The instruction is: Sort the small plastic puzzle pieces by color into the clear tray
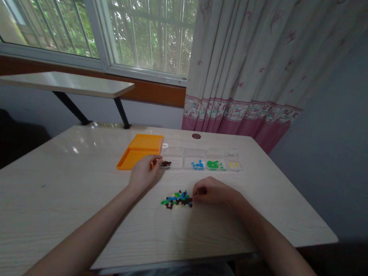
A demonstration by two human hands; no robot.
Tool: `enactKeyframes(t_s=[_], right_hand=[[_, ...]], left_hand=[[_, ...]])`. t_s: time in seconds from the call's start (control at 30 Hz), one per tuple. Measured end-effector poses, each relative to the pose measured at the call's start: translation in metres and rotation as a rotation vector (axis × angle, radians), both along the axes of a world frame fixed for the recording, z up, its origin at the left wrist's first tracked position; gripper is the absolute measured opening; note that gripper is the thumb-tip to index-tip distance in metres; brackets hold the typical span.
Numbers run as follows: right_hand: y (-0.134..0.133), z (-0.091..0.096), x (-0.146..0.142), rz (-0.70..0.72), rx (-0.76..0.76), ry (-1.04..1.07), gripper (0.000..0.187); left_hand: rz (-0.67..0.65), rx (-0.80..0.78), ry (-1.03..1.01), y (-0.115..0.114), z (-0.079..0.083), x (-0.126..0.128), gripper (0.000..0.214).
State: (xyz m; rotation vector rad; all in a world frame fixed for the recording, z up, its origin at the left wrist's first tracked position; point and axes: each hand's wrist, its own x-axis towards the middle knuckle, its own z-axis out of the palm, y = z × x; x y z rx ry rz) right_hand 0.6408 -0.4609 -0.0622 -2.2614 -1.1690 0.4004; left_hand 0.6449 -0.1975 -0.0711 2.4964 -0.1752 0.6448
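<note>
A mixed pile of small brown, blue, green and yellow pieces (178, 199) lies on the table in front of me. My right hand (211, 190) is at the pile's right edge, its fingers curled together; whatever is between the fingertips is hidden. Farther back, my left hand (144, 172) reaches to the left end of a row of clear lidded boxes, thumb and fingers closed beside the brown pieces (166, 164) in one box. Any piece in that pinch cannot be made out. Other boxes hold blue pieces (198, 164), green pieces (215, 164) and a few yellow pieces (233, 164).
An orange open case (146, 142) lies behind my left hand, next to the clear boxes. A raised shelf (66, 81) on black legs stands at the back left. A round hole (196, 136) sits near the table's (63, 195) back edge, before a curtain (242, 73).
</note>
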Motion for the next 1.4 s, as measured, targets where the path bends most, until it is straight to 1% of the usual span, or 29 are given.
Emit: enactKeyframes(t_s=[0.07,0.17,0.23,0.27,0.33,0.43,0.53,0.6,0.67,0.77,0.83,0.93,1.0,1.03,1.1,1.2,1.3,1.4], right_hand=[[0.000,-0.002,0.001,-0.029,0.044,-0.017,0.015],[0.001,-0.002,0.002,-0.079,0.107,-0.033,0.017],[0.001,-0.001,0.002,-0.088,0.120,-0.038,0.016],[0.002,0.000,0.002,-0.087,0.117,-0.044,0.016],[0.002,0.000,0.003,-0.080,0.110,-0.061,0.015],[0.002,-0.001,0.002,-0.049,0.095,-0.071,0.015],[0.002,-0.002,0.001,-0.018,0.081,-0.039,0.015],[0.001,-0.002,0.001,-0.038,0.094,0.001,0.018],[0.002,0.001,0.004,-0.088,0.116,0.031,0.020],[0.008,0.012,0.014,-0.148,0.107,-0.017,0.022],[0.019,0.024,0.024,-0.140,0.062,-0.108,0.022],[0.044,0.041,0.042,-0.080,-0.024,-0.301,0.019],[0.065,0.048,0.056,-0.085,-0.080,-0.442,0.018],[0.076,0.049,0.064,-0.065,-0.116,-0.479,0.018],[0.096,0.047,0.077,-0.047,-0.183,-0.518,0.017],[0.119,0.039,0.092,0.017,-0.263,-0.484,0.016],[0.132,0.032,0.100,0.075,-0.321,-0.448,0.018],[0.136,0.029,0.103,0.116,-0.361,-0.424,0.019]], left_hand=[[-0.091,0.001,-0.007,-0.005,0.001,-0.005,0.028],[-0.264,0.061,0.014,-0.014,0.002,-0.014,0.024],[-0.305,0.102,0.025,-0.019,0.003,-0.018,0.022],[-0.290,0.112,0.026,-0.020,0.004,-0.019,0.022],[-0.213,0.107,0.019,-0.018,0.005,-0.018,0.023],[-0.077,0.098,0.012,-0.007,0.009,-0.013,0.025],[0.019,0.126,0.032,0.004,0.014,-0.009,0.026],[0.086,0.164,0.063,0.008,0.017,-0.009,0.026],[0.156,0.209,0.105,0.010,0.019,-0.010,0.025],[0.205,0.257,0.168,0.012,0.019,-0.010,0.026],[0.200,0.271,0.195,0.014,0.017,-0.009,0.027],[0.175,0.283,0.223,0.018,0.014,-0.007,0.028],[0.159,0.292,0.237,0.019,0.013,-0.006,0.029],[0.151,0.297,0.242,0.019,0.013,-0.006,0.029],[0.128,0.308,0.251,0.018,0.013,-0.006,0.030],[0.107,0.323,0.258,0.016,0.012,-0.007,0.032],[0.116,0.332,0.277,0.013,0.013,-0.008,0.034],[0.126,0.334,0.311,0.011,0.014,-0.010,0.035]])
